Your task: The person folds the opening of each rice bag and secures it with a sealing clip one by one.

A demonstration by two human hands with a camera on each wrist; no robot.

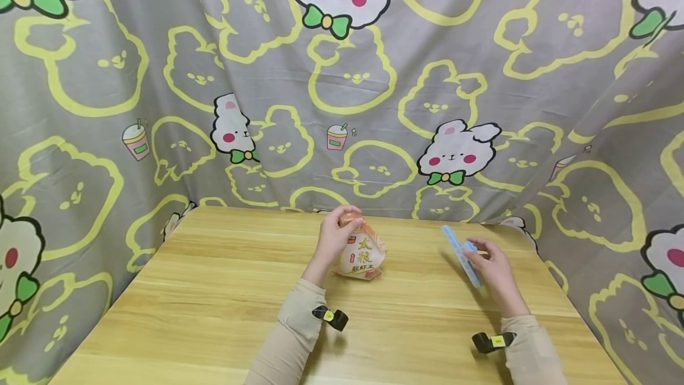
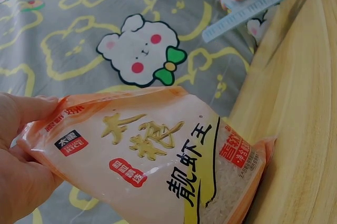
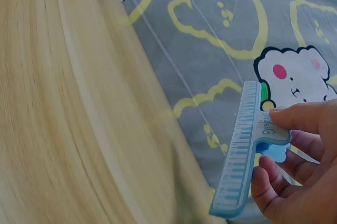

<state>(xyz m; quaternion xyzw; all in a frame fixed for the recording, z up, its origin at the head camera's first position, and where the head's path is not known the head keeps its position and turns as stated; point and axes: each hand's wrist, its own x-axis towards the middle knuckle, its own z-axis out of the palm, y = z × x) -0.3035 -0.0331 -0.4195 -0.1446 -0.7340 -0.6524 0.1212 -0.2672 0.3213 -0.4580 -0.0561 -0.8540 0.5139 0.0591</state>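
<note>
A plastic bag of rice [image 1: 363, 254] stands on the table, white and orange with gold and black lettering. My left hand [image 1: 338, 232] grips its gathered orange top between thumb and fingers. In the left wrist view, rice grains show through a clear part of the bag [image 2: 158, 145] low on its side. To the right, my right hand [image 1: 493, 263] pinches a light blue bag clip [image 3: 239, 150] by its handle, thumb on one side and fingers on the other. Piano-key markings run along the clip's long straight bar, which is held tilted, apart from the bag.
The wood-grain table [image 1: 214, 302] reaches back to a grey curtain [image 1: 363, 106] with yellow outlines and white rabbits, which also hangs at both sides. Each wrist wears a small black camera on a strap over a beige sleeve [image 1: 299, 319].
</note>
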